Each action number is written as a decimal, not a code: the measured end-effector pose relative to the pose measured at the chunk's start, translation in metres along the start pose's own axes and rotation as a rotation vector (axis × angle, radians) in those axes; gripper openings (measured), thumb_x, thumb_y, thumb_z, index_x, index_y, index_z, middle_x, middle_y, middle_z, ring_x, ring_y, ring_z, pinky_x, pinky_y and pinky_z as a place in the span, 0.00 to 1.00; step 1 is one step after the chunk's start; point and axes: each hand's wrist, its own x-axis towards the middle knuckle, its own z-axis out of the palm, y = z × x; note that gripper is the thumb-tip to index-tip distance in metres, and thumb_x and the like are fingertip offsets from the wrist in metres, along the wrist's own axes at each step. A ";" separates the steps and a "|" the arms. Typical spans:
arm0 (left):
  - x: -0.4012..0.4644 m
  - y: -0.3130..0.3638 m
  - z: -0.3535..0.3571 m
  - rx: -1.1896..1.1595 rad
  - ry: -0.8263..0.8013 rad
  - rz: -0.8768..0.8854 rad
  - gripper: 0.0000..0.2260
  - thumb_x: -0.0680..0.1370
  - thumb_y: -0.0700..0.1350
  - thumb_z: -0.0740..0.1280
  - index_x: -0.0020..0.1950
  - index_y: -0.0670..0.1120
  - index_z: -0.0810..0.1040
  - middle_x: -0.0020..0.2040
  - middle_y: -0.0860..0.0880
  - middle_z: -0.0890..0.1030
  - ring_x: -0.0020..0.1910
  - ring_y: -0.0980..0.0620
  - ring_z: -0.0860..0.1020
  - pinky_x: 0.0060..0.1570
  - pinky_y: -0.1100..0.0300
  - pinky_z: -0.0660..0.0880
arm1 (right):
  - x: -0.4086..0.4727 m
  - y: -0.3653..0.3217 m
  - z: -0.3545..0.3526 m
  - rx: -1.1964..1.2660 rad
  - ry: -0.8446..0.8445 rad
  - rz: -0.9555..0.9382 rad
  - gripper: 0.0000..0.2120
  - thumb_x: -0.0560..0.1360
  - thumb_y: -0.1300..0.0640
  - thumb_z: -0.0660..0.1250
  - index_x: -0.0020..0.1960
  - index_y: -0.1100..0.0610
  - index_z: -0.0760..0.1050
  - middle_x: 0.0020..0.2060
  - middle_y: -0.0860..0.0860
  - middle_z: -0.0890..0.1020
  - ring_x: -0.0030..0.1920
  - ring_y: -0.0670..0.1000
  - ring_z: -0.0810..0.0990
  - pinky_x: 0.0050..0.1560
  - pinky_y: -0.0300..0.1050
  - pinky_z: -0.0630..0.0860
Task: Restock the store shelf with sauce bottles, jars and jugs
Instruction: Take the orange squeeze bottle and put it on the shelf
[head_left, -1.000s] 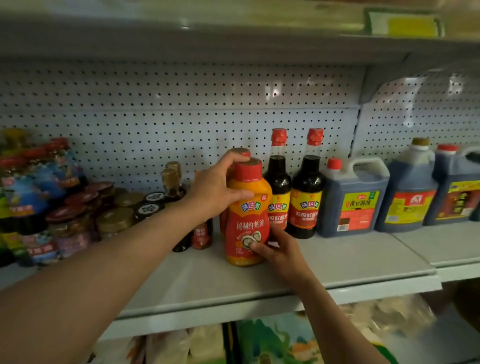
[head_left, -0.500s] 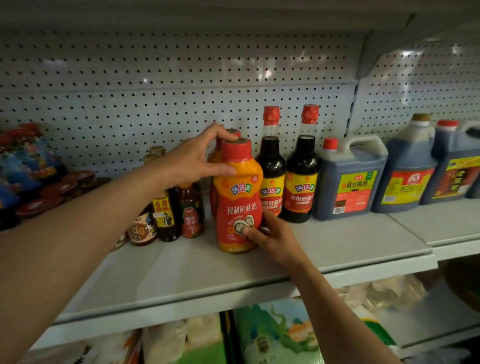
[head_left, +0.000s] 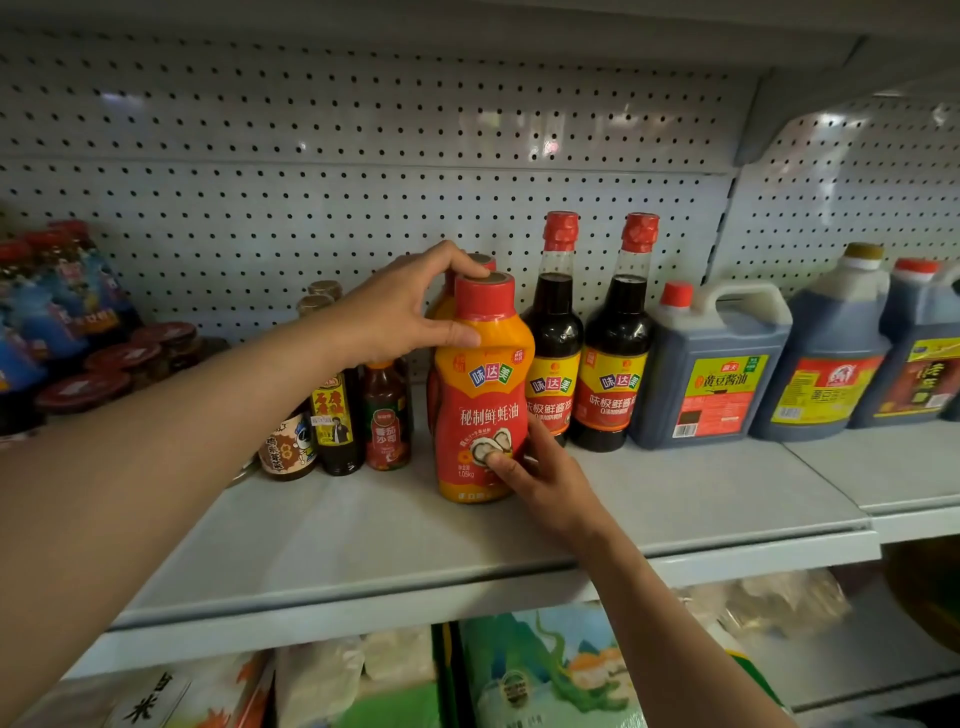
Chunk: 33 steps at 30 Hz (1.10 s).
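Bottle unmoved; both hands (head_left: 405, 306) (head_left: 540, 480) still grip 味达美 oyster-sauce bottle (head_left: 483, 395) upright on shelf (head_left: 363, 535).

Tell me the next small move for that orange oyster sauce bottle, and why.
Probably let go and draw both hands back. The orange oyster sauce bottle already stands upright on the shelf, label forward, in front of a second orange bottle and beside the two dark soy bottles. The left hand grips its neck and cap; the right hand pinches its lower label.
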 end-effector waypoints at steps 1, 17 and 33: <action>0.000 0.000 0.000 -0.001 -0.002 0.000 0.27 0.71 0.52 0.75 0.67 0.58 0.69 0.74 0.52 0.67 0.67 0.55 0.66 0.62 0.52 0.69 | 0.000 0.000 0.000 -0.002 0.001 -0.002 0.30 0.71 0.41 0.72 0.71 0.38 0.65 0.65 0.42 0.78 0.63 0.44 0.78 0.64 0.47 0.78; 0.004 -0.003 -0.003 -0.004 -0.005 -0.031 0.29 0.64 0.59 0.74 0.64 0.63 0.70 0.75 0.54 0.67 0.73 0.53 0.64 0.66 0.50 0.66 | 0.000 -0.003 0.002 -0.041 0.012 -0.010 0.29 0.75 0.45 0.71 0.73 0.42 0.65 0.64 0.40 0.77 0.60 0.40 0.78 0.59 0.40 0.78; 0.002 0.002 -0.008 0.088 -0.016 -0.008 0.27 0.72 0.50 0.75 0.67 0.59 0.69 0.75 0.52 0.67 0.70 0.55 0.63 0.60 0.56 0.62 | -0.002 -0.009 0.006 -0.022 0.026 -0.015 0.28 0.76 0.49 0.72 0.72 0.45 0.65 0.58 0.35 0.76 0.53 0.34 0.79 0.47 0.28 0.77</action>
